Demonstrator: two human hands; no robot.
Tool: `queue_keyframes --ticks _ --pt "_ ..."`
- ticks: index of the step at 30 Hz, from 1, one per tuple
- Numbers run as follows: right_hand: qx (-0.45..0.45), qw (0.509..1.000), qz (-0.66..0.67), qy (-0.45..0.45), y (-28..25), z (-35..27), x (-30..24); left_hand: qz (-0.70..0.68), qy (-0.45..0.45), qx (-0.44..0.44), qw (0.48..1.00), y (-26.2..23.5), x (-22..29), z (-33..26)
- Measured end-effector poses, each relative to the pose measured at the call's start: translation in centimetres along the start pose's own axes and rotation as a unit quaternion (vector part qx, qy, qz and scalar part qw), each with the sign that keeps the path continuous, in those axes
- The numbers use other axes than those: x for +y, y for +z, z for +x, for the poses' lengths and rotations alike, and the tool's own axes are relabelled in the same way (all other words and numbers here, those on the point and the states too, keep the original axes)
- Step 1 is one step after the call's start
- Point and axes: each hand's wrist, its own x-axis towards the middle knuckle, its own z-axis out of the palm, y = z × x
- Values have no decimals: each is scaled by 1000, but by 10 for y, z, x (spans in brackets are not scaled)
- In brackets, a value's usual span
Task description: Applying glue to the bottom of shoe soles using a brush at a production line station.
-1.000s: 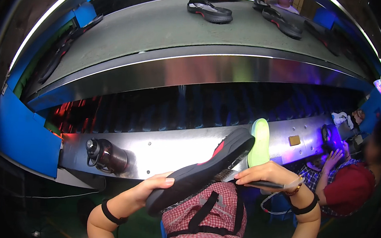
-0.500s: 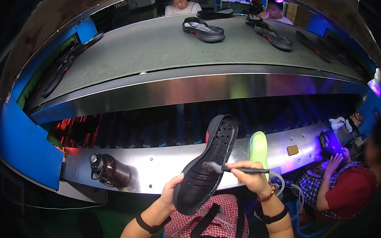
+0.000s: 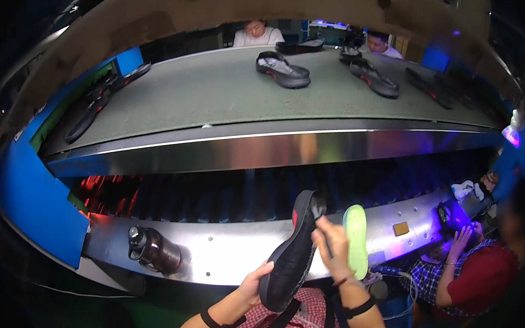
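Above and beyond both hands, a grey conveyor belt [image 3: 218, 99] carries dark shoes [image 3: 282, 70], with a curved metal ledge [image 3: 218, 259] just below it serving as the desk. A black shoe sole [image 3: 292, 256] stands tilted upright over the ledge, its heel end cupped in the left hand [image 3: 254, 282], whose grip is closed around the sole's lower edge. The right hand [image 3: 332, 242] sits just right of the sole, its grip clenched on a thin brush [image 3: 321, 221] whose tip touches the sole's upper part. A green insole [image 3: 355, 239] leans just right of that hand. A dark cylindrical bottle [image 3: 154, 249] lies well left of the left hand.
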Motion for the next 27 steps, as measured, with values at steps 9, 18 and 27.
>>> queue_keyframes --ticks 9,18,27 --pt "-60 995 60 -44 9 -60 -48 70 57 108 990 -14 5 0" --pt "-150 744 617 208 -58 -54 -58 248 123 0 961 75 58 -31" --pt "82 622 708 324 -76 -86 1 13 414 -163 895 128 217 38"
